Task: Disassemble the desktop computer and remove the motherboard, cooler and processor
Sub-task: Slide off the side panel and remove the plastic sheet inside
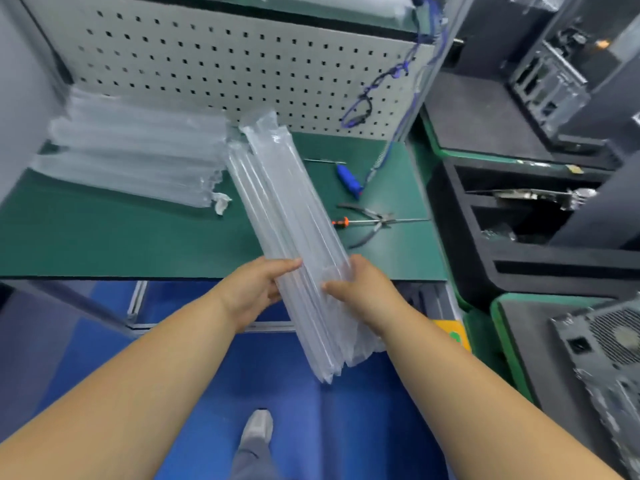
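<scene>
Now my left hand (258,289) and right hand (360,289) grip an air-cushion sheet (294,230) from both sides, arms extended, sheet tilted over the green bench (121,237).

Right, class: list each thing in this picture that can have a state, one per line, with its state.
Left hand: gripping the air cushion.
Right hand: gripping the air cushion.
Air cushion: inflated, held up tilted.
Second air cushion: inflated, lying on the mat.
Pliers: handles spread.

I count two air-cushion packs (298,237), two screwdrivers (349,178), one pair of pliers (372,223), and perhaps three computer cases (602,358) to my right, though blur makes that uncertain.
</scene>
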`<state>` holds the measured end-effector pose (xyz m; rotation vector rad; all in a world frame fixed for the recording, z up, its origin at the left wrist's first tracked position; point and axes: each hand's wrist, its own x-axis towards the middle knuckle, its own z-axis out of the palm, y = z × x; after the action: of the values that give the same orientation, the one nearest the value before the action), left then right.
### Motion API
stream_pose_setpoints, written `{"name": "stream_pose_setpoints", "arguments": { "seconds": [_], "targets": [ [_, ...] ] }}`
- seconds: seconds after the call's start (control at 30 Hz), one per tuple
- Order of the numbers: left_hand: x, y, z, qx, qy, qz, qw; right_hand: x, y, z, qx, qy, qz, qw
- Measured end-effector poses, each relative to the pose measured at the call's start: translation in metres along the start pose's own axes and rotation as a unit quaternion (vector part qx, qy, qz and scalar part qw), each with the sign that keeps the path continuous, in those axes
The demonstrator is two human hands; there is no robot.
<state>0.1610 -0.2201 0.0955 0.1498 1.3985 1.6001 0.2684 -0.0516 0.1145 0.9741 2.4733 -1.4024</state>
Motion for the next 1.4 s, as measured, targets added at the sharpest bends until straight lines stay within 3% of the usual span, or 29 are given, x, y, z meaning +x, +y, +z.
{"name": "stream_pose_setpoints", "arguments": {
  "seconds": [0.13,0.37,0.63,0.77,1.0,1.23,1.4],
  "targets": [
    [0.016,0.022,-0.052,-0.063,0.070,0.016,0.995,0.037,-0.047,0.013,-0.052,0.005,-0.046,0.998],
    [0.054,0.079,-0.127,-0.230,0.182,0.086,0.952,0.080,-0.082,0.013,0.011,0.130,-0.073,0.989],
    [0.100,0.121,-0.176,-0.347,0.251,0.106,0.898,0.120,-0.106,0.049,0.007,0.090,-0.051,0.995],
    [0.108,0.133,-0.200,-0.320,0.323,0.050,0.889,0.135,-0.122,0.062,0.010,0.073,-0.050,0.996],
    [0.110,0.126,-0.231,-0.357,0.272,0.086,0.890,0.139,-0.112,0.070,0.025,0.059,-0.021,0.998],
    [0.109,0.126,-0.253,-0.235,0.306,0.072,0.920,0.123,-0.081,0.060,0.051,0.069,0.024,0.996],
    [0.113,0.133,-0.253,-0.153,0.333,0.017,0.930,0.112,-0.067,0.050,0.061,0.084,0.036,0.994]
  ]
}}
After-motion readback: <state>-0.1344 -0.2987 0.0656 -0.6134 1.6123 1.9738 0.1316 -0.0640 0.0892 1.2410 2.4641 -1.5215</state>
